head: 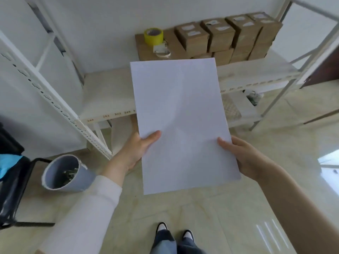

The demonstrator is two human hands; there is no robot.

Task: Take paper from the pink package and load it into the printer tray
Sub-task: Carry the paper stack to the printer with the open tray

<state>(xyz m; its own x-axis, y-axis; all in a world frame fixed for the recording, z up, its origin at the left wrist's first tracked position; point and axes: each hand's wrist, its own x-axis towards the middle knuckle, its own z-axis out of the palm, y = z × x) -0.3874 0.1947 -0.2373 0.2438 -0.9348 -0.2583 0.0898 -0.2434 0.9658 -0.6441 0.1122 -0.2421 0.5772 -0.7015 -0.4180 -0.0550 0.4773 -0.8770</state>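
A stack of blank white paper (181,121) is held flat in front of me, long side pointing away, above the floor and the shelf's front edge. My left hand (136,149) grips its left edge with the thumb on top. My right hand (242,158) grips the right edge the same way, fingers underneath. Neither the pink package nor the printer tray is in view.
A white metal shelf unit (110,99) stands ahead, carrying brown cardboard boxes (229,37) and a yellow tape roll (153,36). A grey waste bin (65,174) lies tilted at the left beside a black chair (12,180). My feet (174,233) stand on beige tiles.
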